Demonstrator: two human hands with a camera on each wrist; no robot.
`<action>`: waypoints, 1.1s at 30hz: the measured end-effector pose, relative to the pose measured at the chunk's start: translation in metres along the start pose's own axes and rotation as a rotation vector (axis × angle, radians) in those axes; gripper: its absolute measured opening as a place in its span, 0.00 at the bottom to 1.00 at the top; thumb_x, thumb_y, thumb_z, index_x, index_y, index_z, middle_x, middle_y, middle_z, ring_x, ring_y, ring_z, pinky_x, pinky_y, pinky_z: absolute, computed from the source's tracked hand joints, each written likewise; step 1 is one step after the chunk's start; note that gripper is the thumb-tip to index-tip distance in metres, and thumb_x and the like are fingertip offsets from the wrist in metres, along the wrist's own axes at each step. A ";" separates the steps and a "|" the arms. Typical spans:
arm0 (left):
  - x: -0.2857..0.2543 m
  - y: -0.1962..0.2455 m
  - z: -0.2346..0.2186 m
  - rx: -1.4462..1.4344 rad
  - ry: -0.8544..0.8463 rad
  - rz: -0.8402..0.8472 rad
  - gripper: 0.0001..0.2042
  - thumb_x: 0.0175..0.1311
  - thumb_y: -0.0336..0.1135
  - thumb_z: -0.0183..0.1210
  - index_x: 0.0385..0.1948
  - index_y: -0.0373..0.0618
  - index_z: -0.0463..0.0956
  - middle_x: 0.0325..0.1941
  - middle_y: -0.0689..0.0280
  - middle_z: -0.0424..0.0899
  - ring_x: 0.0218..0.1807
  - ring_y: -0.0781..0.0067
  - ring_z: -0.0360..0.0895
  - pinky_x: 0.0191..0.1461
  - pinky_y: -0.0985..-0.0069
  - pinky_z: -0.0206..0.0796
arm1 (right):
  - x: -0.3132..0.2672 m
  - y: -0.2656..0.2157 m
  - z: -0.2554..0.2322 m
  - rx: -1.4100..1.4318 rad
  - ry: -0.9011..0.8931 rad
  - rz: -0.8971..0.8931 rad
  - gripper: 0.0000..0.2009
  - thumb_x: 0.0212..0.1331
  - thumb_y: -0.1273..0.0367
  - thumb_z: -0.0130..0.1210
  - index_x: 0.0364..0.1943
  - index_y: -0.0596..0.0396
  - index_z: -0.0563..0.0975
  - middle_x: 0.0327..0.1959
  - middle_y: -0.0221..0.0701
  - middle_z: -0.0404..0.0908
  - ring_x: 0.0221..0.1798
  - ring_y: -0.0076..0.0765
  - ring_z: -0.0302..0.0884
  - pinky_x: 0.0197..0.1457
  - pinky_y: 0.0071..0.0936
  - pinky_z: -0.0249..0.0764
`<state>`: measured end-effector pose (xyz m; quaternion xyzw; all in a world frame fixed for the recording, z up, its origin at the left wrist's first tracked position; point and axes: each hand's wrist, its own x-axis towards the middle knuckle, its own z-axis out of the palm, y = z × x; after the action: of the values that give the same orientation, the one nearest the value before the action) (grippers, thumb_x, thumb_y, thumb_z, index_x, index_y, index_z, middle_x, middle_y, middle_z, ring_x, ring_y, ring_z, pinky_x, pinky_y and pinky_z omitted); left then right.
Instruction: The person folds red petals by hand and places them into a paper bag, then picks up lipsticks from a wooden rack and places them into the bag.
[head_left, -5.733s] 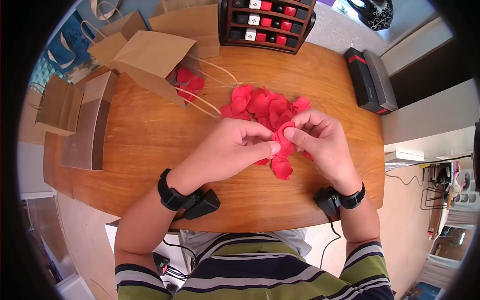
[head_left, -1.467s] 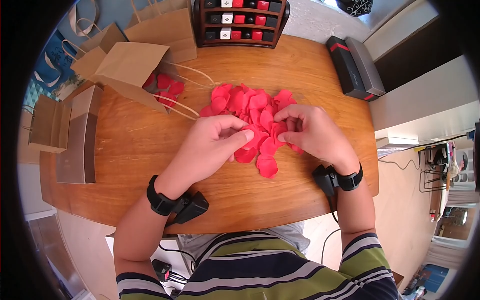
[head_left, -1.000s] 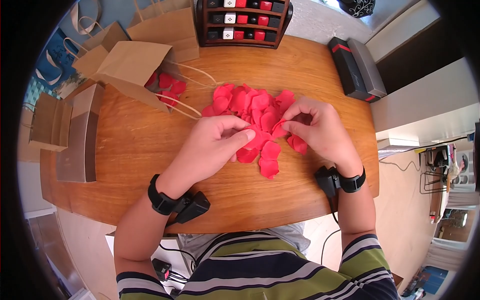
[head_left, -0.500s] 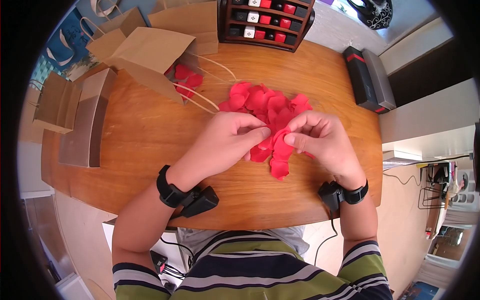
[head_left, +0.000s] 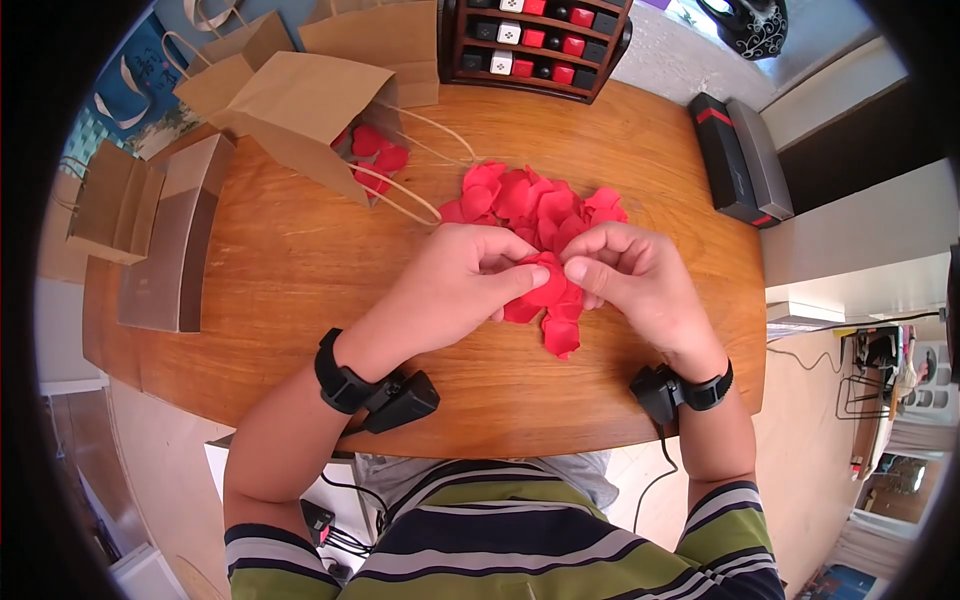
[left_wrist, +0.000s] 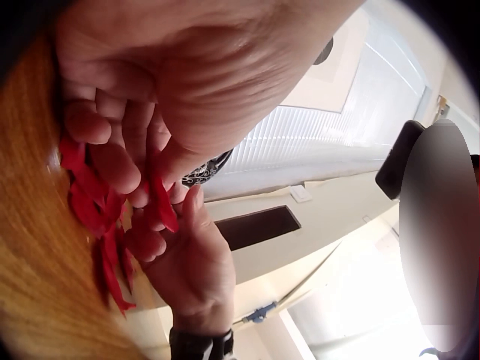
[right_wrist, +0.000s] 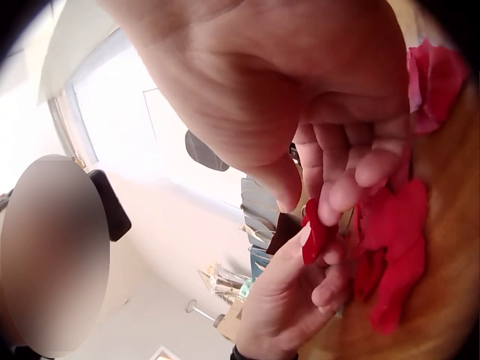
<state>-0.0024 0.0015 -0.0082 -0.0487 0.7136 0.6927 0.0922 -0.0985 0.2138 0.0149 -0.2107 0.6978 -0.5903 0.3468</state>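
The left hand (head_left: 445, 290) pinches red petals (head_left: 543, 287) between thumb and fingers, above the front part of a petal pile (head_left: 520, 195) on the wooden table. Right beside them is the right hand (head_left: 640, 285), its thumb and bent fingers parted at the edge of the held petals; whether it touches them is hard to tell. In the left wrist view a petal (left_wrist: 163, 204) stands in the left hand's pinch, facing the right hand (left_wrist: 196, 270). The right wrist view shows the held petal (right_wrist: 318, 238) just below the right hand's fingertips, with loose petals (right_wrist: 394, 240) beyond.
A brown paper bag (head_left: 300, 115) lies on its side at the back left, petals (head_left: 378, 150) in its mouth. Other bags (head_left: 115, 205) and a box (head_left: 180, 240) stand at left. A rack of cubes (head_left: 530, 45) is behind; dark boxes (head_left: 728, 160) lie at right.
Since half a second ago, the petal pinched by the right hand has come onto those in the left hand, and the right thumb has drawn back from it. The left hand has hardly moved.
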 end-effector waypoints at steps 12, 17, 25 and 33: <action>0.000 -0.001 -0.002 -0.008 0.018 0.041 0.11 0.76 0.36 0.61 0.44 0.36 0.84 0.30 0.73 0.82 0.26 0.86 0.74 0.30 0.83 0.66 | -0.006 -0.007 -0.009 -0.029 -0.135 0.068 0.08 0.69 0.71 0.65 0.45 0.63 0.85 0.36 0.26 0.87 0.37 0.18 0.80 0.44 0.20 0.77; 0.001 -0.002 -0.002 -0.022 0.017 0.039 0.11 0.76 0.36 0.61 0.44 0.36 0.84 0.29 0.74 0.82 0.26 0.86 0.74 0.31 0.83 0.66 | -0.006 -0.008 -0.010 -0.047 -0.076 0.041 0.06 0.70 0.71 0.63 0.41 0.62 0.84 0.35 0.27 0.87 0.36 0.18 0.79 0.43 0.20 0.76; 0.000 0.001 -0.002 -0.013 0.021 0.029 0.12 0.76 0.37 0.62 0.45 0.36 0.84 0.28 0.74 0.81 0.26 0.87 0.74 0.31 0.83 0.65 | -0.005 -0.006 -0.013 0.046 0.117 -0.086 0.07 0.71 0.70 0.62 0.42 0.60 0.84 0.34 0.28 0.86 0.35 0.17 0.78 0.40 0.18 0.74; -0.001 0.002 -0.001 -0.002 0.032 0.029 0.12 0.76 0.37 0.61 0.46 0.36 0.84 0.28 0.74 0.82 0.26 0.87 0.75 0.30 0.83 0.65 | -0.009 -0.008 -0.013 0.092 0.046 -0.128 0.05 0.71 0.72 0.62 0.41 0.60 0.83 0.34 0.27 0.86 0.35 0.16 0.77 0.40 0.18 0.72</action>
<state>-0.0022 0.0004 -0.0060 -0.0495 0.7150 0.6938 0.0706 -0.1033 0.2271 0.0251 -0.2249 0.6629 -0.6475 0.3014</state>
